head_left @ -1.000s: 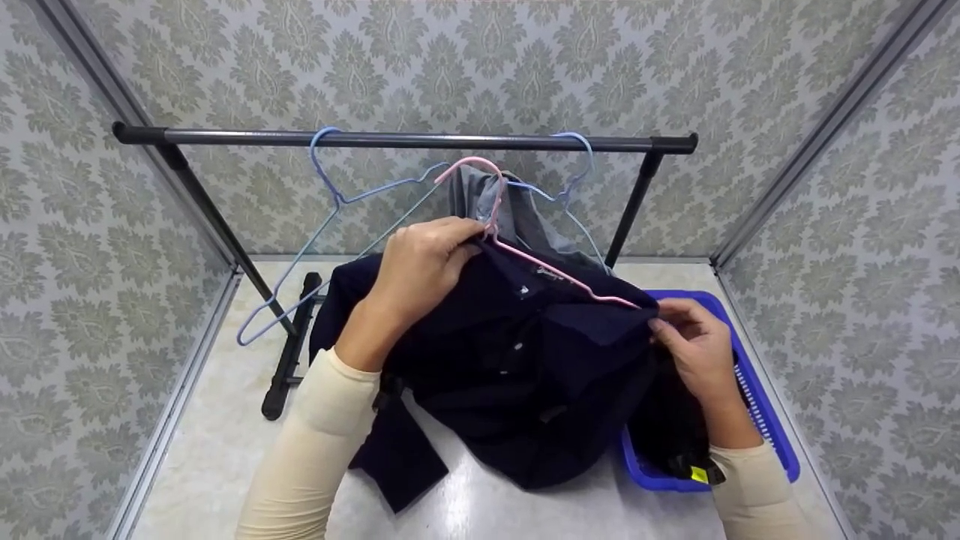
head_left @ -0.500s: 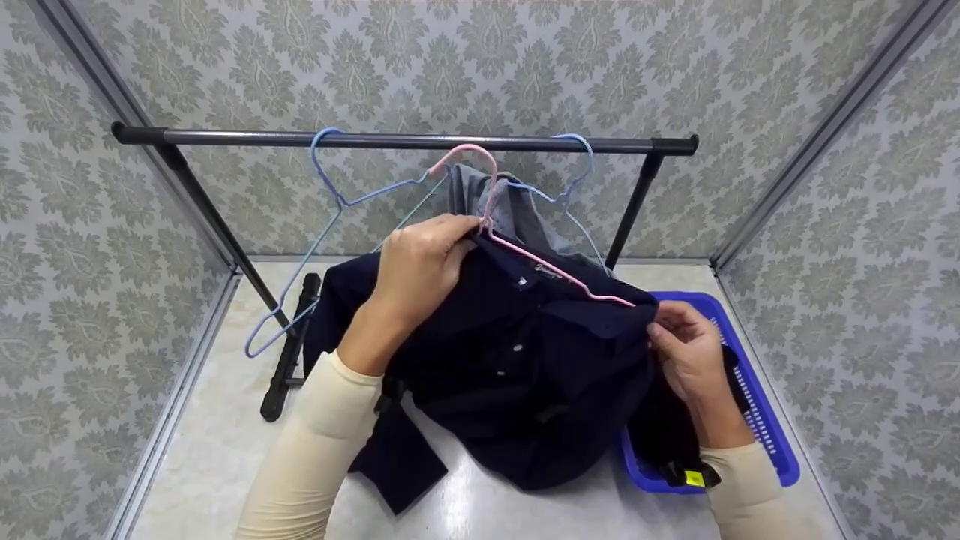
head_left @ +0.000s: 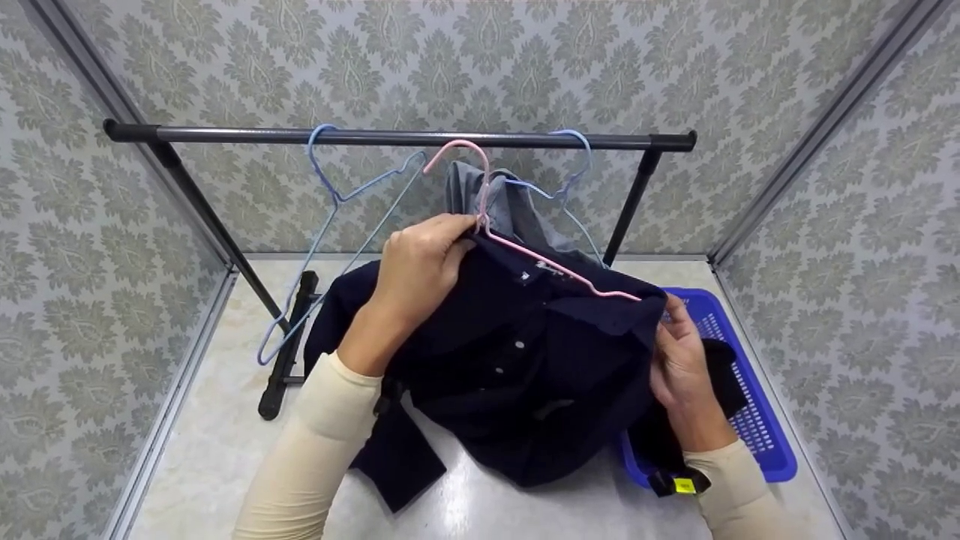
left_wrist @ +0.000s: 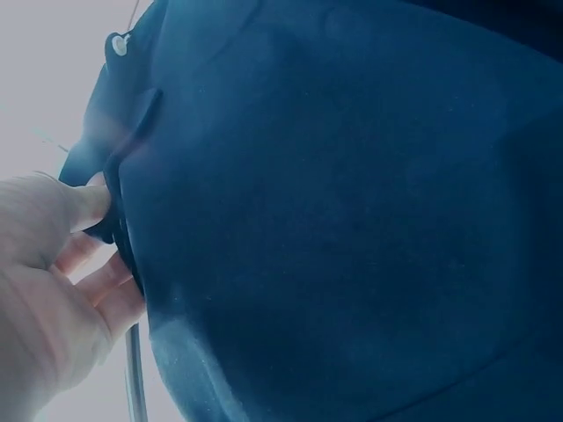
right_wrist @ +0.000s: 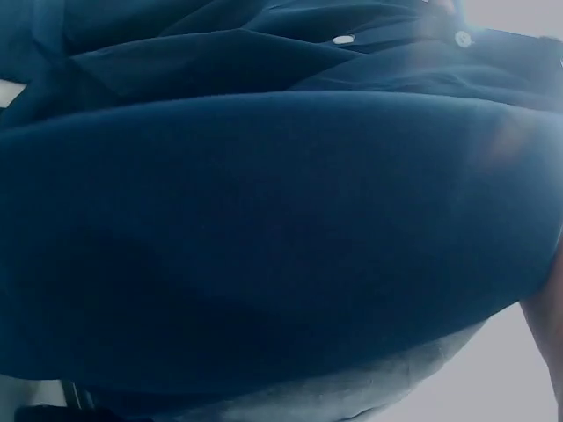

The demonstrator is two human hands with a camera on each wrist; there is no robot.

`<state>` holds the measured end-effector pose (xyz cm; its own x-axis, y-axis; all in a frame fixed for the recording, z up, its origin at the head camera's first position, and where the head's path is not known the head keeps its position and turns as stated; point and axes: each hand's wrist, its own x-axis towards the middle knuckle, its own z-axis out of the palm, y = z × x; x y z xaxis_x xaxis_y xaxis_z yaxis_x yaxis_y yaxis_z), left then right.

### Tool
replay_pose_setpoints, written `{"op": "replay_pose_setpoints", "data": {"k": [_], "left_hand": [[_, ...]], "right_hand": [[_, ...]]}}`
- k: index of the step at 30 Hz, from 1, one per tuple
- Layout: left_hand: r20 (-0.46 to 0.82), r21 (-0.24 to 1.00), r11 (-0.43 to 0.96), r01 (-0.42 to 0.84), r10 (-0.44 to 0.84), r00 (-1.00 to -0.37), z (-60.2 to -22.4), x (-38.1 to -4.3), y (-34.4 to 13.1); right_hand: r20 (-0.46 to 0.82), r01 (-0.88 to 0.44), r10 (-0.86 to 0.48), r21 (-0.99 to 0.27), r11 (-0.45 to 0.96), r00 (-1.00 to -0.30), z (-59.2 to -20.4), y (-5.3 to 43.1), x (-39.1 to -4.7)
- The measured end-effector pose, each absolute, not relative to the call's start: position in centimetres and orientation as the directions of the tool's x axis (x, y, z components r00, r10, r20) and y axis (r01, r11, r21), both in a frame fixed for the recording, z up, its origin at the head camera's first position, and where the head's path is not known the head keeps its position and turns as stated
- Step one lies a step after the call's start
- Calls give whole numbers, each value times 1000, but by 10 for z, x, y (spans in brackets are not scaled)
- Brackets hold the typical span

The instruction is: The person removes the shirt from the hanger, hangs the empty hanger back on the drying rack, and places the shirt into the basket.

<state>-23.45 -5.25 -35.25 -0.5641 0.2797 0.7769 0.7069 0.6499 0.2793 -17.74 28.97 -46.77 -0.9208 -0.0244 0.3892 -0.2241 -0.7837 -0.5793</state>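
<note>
A dark navy button-up shirt (head_left: pixel 465 322) hangs between my hands, with a pink hanger (head_left: pixel 544 260) inside its neck and one shoulder. My left hand (head_left: pixel 420 262) pinches the collar beside the base of the hanger's hook; in the left wrist view the thumb and fingers (left_wrist: pixel 92 204) close on the cloth edge. At the shirt's right shoulder, my right hand (head_left: pixel 682 360) grips the cloth near the hanger's end, some fingers hidden behind it. In the right wrist view the shirt (right_wrist: pixel 264 229) covers most of the frame. The hanger's other arm is hidden.
Behind stands a black clothes rack (head_left: pixel 405 137) carrying a bare blue hanger (head_left: pixel 322 225) on the left. Another blue hanger (head_left: pixel 574 161) bears a grey garment (head_left: pixel 525 210). A blue basket (head_left: pixel 757 420) with dark cloth (head_left: pixel 724 367) sits at the right.
The pink hanger and collar have shifted slightly left and up, the hook now in front of the rail. My right hand has moved further under the shoulder cloth. The left blue hanger has swung.
</note>
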Motion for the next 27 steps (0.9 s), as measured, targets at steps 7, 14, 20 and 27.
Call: {"op": "replay_pose_setpoints", "data": {"k": [7,14,20,27], "left_hand": [[773,286,662,693,268,-575,-353,-233,-57],[795,283,649,706,253,-552,-349,-232,-59],[825,262,635,726,243,-510,-349,-231,-59],[839,243,632,736,244,-486,-349,-230,-58]], "right_hand": [[455,-464,132,-774,-431,-881,-457,293,-174],[520,-536,225,-844,-15,-824,-454,297,-178],[435,-449,223,-893,-13,-872,-460,295,-182],[375,-339,213,-922,186,-902,-466,285,-184]]}}
